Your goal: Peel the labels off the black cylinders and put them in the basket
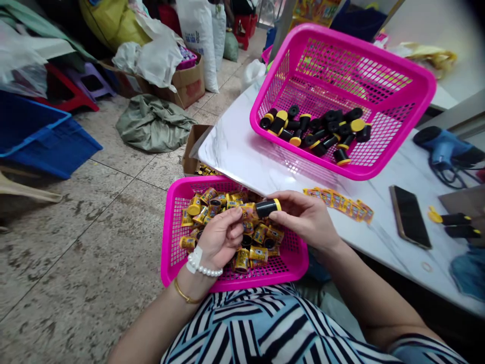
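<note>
My right hand (303,217) pinches a small black cylinder (266,208) with a yellow rim at its right end. Touching the cylinder's left end is a yellow printed label (248,211), held between the thumb and fingers of my left hand (223,237). Both hands are over a pink basket (235,284) on my lap, full of small yellow labelled cylinders (241,260). On the table, a larger pink basket (337,169) holds black cylinders with yellow ends (303,129).
The white marble-patterned table (231,136) bears a row of printed labels (341,203), a phone (409,216), a blue heat gun (445,146) and two black-and-yellow pieces (456,219). A cardboard box (189,151) and a blue crate (49,136) are at the left.
</note>
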Demonstrator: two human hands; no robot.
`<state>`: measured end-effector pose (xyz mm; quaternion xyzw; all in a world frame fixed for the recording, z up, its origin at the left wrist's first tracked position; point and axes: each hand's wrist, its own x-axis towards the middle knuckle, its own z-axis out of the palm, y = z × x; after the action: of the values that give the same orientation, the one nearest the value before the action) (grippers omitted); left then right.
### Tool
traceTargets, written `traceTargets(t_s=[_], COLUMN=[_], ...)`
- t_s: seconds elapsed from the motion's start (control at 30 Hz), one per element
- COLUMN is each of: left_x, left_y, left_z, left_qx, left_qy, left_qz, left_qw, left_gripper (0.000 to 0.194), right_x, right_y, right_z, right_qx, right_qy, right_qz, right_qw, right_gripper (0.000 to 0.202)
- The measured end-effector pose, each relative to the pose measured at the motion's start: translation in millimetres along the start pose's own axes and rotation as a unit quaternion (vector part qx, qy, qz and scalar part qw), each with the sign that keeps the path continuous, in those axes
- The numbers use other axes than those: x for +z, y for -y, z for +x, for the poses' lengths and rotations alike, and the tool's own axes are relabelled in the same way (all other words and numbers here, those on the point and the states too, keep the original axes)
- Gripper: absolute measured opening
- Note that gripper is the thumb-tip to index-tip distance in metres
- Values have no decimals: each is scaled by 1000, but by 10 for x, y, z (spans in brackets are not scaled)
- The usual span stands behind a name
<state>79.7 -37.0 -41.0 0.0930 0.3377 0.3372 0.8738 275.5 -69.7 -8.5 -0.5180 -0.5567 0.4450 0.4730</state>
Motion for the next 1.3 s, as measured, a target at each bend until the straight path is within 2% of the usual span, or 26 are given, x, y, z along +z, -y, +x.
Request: traceTargets(t_s=[0.07,0.17,0.23,0.3,0.4,0.53,0.6,0.7,0.8,0.93,1.07,1.13,1.2,1.3], left_x=[8,21,25,21,7,4,7,-6,-46,-52,56,103,114,68], left_y=[12,39,56,71,91,101,88,55,35,66,110,110,99,90], left_z=[14,36,40,29,-16,-90,-111,-117,-109,-85,-17,12,20,-3], left_qx=[2,2,7,17,44,93,113,107,93,117,179,190,176,149], left_qy=[0,-5,-11,-17,-23,-41,-48,-8,27,9,18,24,21,7], left_qz=[-11,-5,6,26,73,105,110,144,191,251,294,290,280,287], left_qw=[1000,1000,1000,999,996,989,986,984,977,961,939,938,944,946], left_gripper=[28,28,29,31,33,33,39,49,39,32,24,24,27,30], right_x=[-12,12,57,107,161,175,170,154,123,108,173,188,164,85], right_y=[51,105,99,57,-34,-114,-130,-133,-121,-121,-164,-187,-198,-181], right_z=[-28,-80,-107,-126,-145,-172,-187,-199,-213,-271,-346,-364,-362,-336], right_qx=[-16,-70,-95,-76,-28,-34,-47,-73,-101,-131,-143,-128,-108,-115], right_qy=[-4,-13,-27,-27,-11,-37,-48,-38,-20,-19,-48,-83,-98,-62], right_qz=[-77,-221,-259,-229,-121,-60,-62,-86,-122,-166,-213,-193,-153,-162], right_qw=[997,973,961,970,992,997,996,993,987,977,965,969,977,978], right_gripper=[31,30,28,26,25,27,29,33,36,38,55,62,57,37])
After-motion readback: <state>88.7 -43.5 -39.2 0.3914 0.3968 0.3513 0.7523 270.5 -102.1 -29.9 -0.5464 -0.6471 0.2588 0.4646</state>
